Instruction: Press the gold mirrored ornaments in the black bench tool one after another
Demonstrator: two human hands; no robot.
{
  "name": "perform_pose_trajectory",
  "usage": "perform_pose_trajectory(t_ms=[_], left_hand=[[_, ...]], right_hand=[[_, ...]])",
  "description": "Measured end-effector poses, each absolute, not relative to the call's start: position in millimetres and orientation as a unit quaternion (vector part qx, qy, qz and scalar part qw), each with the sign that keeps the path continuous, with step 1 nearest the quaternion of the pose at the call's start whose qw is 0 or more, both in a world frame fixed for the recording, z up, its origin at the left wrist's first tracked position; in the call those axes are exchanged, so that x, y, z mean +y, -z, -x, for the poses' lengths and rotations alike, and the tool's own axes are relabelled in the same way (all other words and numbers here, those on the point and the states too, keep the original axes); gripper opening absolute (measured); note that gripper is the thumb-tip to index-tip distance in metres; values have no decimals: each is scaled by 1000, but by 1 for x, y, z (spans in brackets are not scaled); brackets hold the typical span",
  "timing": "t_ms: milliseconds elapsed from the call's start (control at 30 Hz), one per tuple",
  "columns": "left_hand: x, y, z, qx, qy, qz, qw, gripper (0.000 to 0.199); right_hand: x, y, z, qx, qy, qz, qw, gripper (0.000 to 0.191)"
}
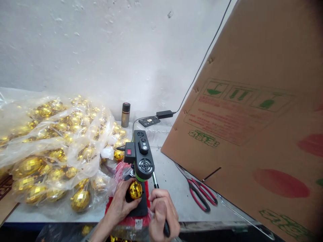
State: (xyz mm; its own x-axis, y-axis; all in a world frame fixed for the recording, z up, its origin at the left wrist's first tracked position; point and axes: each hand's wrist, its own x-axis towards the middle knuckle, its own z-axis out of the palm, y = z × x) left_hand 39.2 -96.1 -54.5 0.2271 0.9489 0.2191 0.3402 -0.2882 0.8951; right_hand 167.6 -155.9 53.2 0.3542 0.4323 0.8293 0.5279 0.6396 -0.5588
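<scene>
A small black bench drill press (pixel 144 153) with a red switch stands on the table in front of me. My left hand (pixel 122 201) holds a gold mirror-tiled ball (pixel 135 190) between thumb and fingers, over the black base plate (pixel 140 210) under the drill head. The head hides the drill bit, so I cannot tell whether it touches the ball. A metal feed lever (pixel 154 179) slants down from the head's right side. My right hand (pixel 163 211) is closed around its black handle, whose end shows below the fingers.
A clear plastic bag (pixel 88 141) full of gold balls lies at left. Behind the press are a small bottle (pixel 125 115), a dark phone-like slab (pixel 149 121) and a power adapter (pixel 165 114). Red-handled scissors (pixel 202 195) lie at right, beside a large leaning cardboard box (pixel 242 117).
</scene>
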Motion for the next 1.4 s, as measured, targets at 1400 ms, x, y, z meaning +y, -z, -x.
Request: perform_pose_trajectory(t_ms=[1400], left_hand=[[-87, 63, -46, 458, -425, -683, 377, 60]], right_hand=[[-140, -7, -162, -534, 58, 394, 746, 41]])
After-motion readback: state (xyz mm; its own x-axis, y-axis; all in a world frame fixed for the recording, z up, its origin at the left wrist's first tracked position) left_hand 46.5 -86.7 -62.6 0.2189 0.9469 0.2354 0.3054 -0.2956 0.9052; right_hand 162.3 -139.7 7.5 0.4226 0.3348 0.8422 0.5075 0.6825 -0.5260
